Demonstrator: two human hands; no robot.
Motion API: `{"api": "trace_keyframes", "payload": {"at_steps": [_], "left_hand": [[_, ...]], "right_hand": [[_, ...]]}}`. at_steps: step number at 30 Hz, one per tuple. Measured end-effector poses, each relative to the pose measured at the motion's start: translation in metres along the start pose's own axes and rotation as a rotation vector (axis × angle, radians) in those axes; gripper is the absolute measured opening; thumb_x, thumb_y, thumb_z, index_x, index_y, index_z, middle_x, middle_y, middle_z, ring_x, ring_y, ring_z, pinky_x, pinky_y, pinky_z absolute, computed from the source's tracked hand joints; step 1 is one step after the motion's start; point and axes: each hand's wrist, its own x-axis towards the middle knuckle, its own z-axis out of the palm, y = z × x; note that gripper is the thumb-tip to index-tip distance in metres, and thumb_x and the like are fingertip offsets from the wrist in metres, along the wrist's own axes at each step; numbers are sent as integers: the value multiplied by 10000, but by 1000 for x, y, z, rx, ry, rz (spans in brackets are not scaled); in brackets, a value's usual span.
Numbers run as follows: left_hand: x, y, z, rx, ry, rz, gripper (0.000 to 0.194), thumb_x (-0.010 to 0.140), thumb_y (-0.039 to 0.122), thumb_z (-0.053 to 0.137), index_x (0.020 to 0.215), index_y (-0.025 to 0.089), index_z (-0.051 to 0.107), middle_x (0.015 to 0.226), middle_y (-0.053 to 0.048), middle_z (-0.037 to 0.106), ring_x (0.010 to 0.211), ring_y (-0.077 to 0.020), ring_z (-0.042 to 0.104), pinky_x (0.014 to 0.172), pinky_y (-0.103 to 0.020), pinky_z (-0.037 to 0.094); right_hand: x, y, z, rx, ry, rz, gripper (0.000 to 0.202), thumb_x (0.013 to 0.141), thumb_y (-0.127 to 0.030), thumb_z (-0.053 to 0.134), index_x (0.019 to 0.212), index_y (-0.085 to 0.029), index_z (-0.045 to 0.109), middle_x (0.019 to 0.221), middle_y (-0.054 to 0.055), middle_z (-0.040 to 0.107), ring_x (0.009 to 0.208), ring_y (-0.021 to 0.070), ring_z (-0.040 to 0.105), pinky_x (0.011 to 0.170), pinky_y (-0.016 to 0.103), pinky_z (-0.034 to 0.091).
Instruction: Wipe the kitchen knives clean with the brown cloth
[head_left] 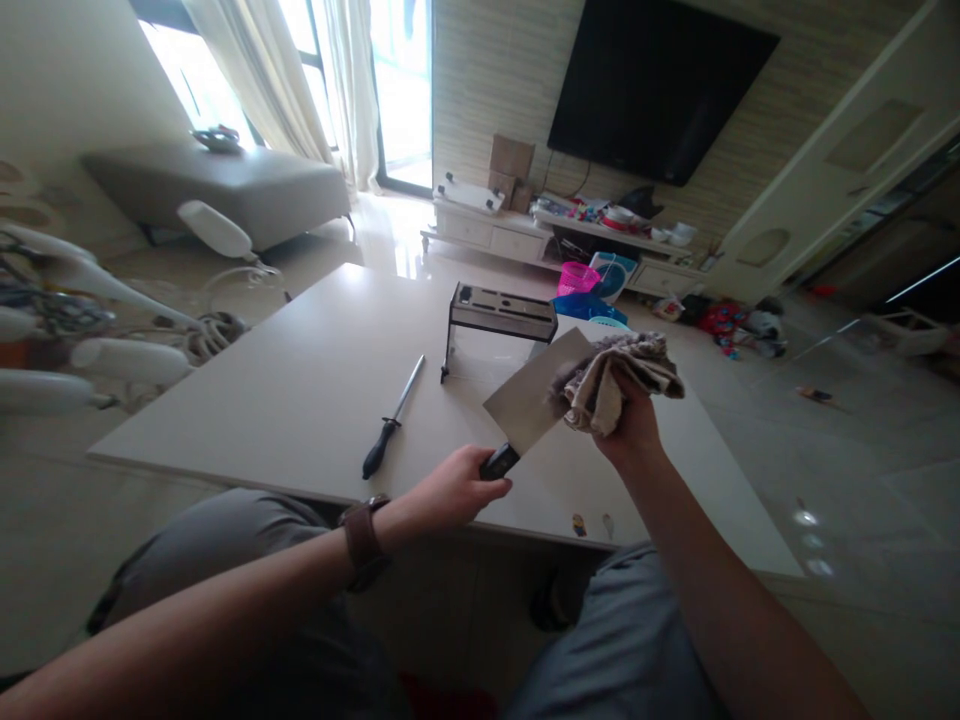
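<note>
My left hand (pixel 465 485) is closed around the black handle of a cleaver (pixel 534 395), whose wide blade is raised over the white table (pixel 277 390). My right hand (pixel 634 425) grips a bunched brown cloth (pixel 615 380), which touches the far edge area of the blade. To the left on the tabletop lies a sharpening steel (pixel 390 425) with a black handle. Behind the blade stands a knife block (pixel 502 315) with a slotted dark top and clear sides. Two small items, one a yellow and blue figure (pixel 578 525), rest near the front edge.
White chair-like frames (pixel 135 360) stand left of the table. Past its far edge are a pink basket (pixel 577 278) and blue items. A grey bench (pixel 225 185) and a low white cabinet (pixel 495 235) are farther back. My knees are below the near edge.
</note>
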Motion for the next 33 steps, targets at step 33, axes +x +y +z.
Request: {"api": "trace_keyframes", "payload": {"at_steps": [33], "left_hand": [[16,25,8,60,-73,92,189,809,343,607,738,194,516,633,37,498,525,-109,431,490,-242,302]], "right_hand": [[4,-17,-4,-39,-19,-92,19,842,-281,708,828,-278,721,786,-41,776,703,201,741,727,401,650]]}}
